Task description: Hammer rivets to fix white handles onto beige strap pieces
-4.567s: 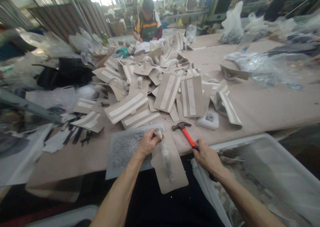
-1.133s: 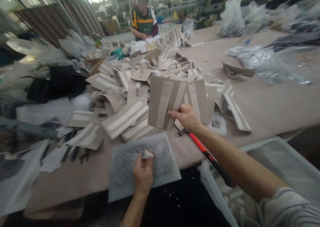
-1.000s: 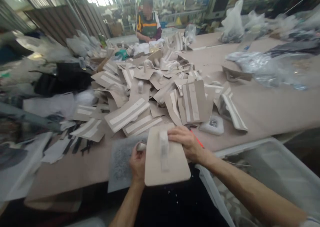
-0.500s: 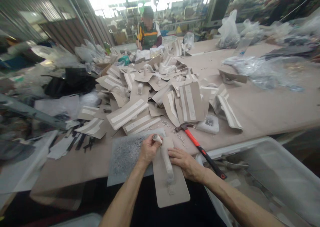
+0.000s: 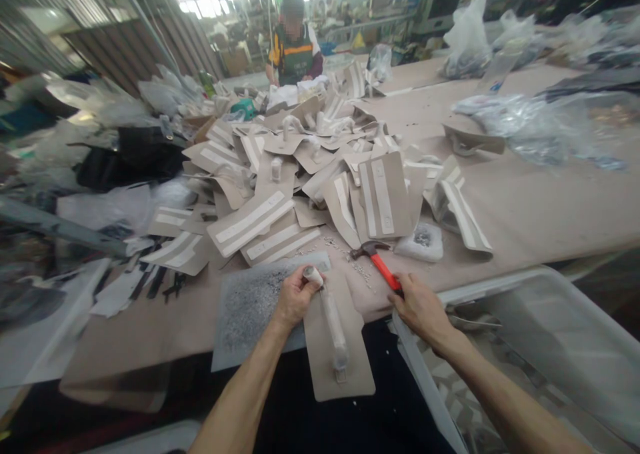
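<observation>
My left hand [image 5: 295, 297] is closed around the upper end of a pale handle [image 5: 333, 327], which looks wrapped in clear plastic. That handle runs along a flat beige panel [image 5: 350, 361], which lies over the table edge and my dark lap. On the right, my right hand [image 5: 423, 307] has its fingers wrapped round the red and black grip of a claw hammer [image 5: 384, 271]. The hammer's head rests on the table near scattered small metal bits [image 5: 363, 274]. Under my left wrist is a pitted grey plate [image 5: 247, 307].
A heap of similar beige panels [image 5: 385, 197] with white strips covers the table's middle. A white block holding small metal pieces [image 5: 421, 242] sits beyond the hammer. At right stands a translucent bin [image 5: 550, 287]. Another person [image 5: 294, 47] is across the table.
My right hand has left the panel and moved right onto the hammer's handle. My left hand keeps its hold on the handle end. The view has tilted slightly down.
</observation>
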